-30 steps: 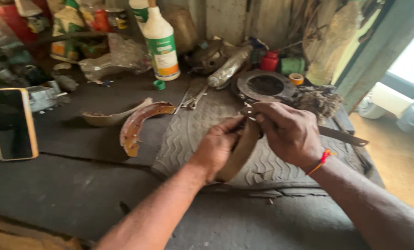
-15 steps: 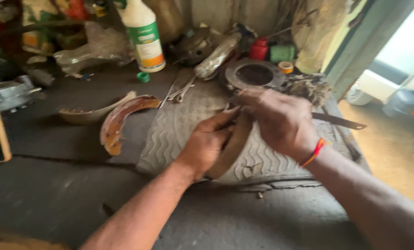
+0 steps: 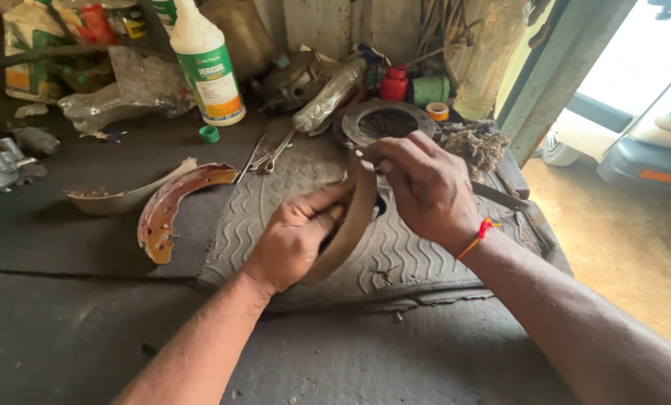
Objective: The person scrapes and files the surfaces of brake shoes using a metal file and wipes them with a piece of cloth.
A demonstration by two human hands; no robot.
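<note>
Two hands: both grip one curved brake shoe (image 3: 344, 234), held over the ribbed rubber mat (image 3: 418, 251).
Table (image 3: 65, 330): carries mat; second brake shoe (image 3: 167, 206) lies left.
Left hand (image 3: 294, 240): fingers closed round lower half.
Right hand (image 3: 425, 187): fingers pinch upper tip.
Long axis: runs up-right from the left hand.

Left hand (image 3: 294, 236) gripping curved brake shoe (image 3: 348, 225) over ribbed rubber mat (image 3: 418, 251); right hand (image 3: 425, 184) pinching its upper end. Second rusty brake shoe (image 3: 172, 206) lying left on dark bench (image 3: 65, 330). White glue bottle (image 3: 204, 64) upright behind, green cap (image 3: 209, 134) near it.
</note>
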